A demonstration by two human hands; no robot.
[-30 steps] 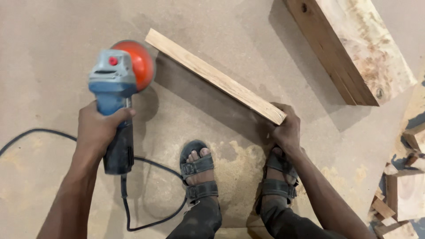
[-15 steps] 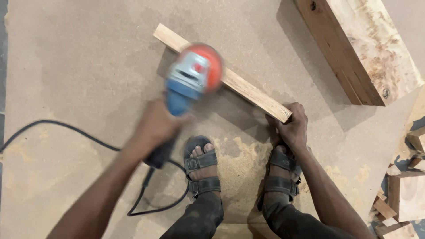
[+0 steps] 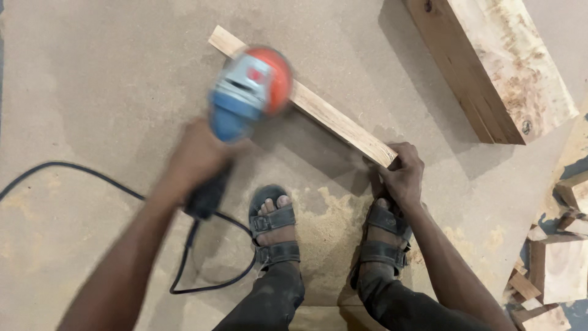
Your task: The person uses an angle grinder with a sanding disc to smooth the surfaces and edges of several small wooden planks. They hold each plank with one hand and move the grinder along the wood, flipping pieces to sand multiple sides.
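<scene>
Wood strip (image 3: 306, 101): long, narrow, pale; lying slantwise on the brown board floor (image 3: 92, 73), far end toward upper left, near end toward lower right, just ahead of the two sandalled feet.

Right hand (image 3: 401, 175): fingers closed over the near end of the strip, pinning it down against the floor. Grip tight, holding the strip.

Left hand (image 3: 196, 159): wrapped round the dark handle of the grinder (image 3: 245, 92), closed full on it. Blue body, orange-red disc guard, both blurred by motion. Head of the tool over the far half of the strip; contact between disc and wood not resolvable through the blur.

Step in hand, as judged: sanding or grinding the top face of the strip, tool being brought onto the wood near its far end. Next move seems to call for steady downward hold at the near end, disc kept flat to the face, and the black cord (image 3: 73, 175) kept behind the tool, away from the disc. Cord loops across the floor at left and curls beside the left sandal (image 3: 275, 230).

Sawdust pile (image 3: 327, 227): between the feet, spread thin around them.

Thick wood beam (image 3: 490, 61): upper right, well apart from the strip. Offcut blocks (image 3: 560, 270) heaped at right edge.

Containers: none in view; nothing held in anything.
</scene>
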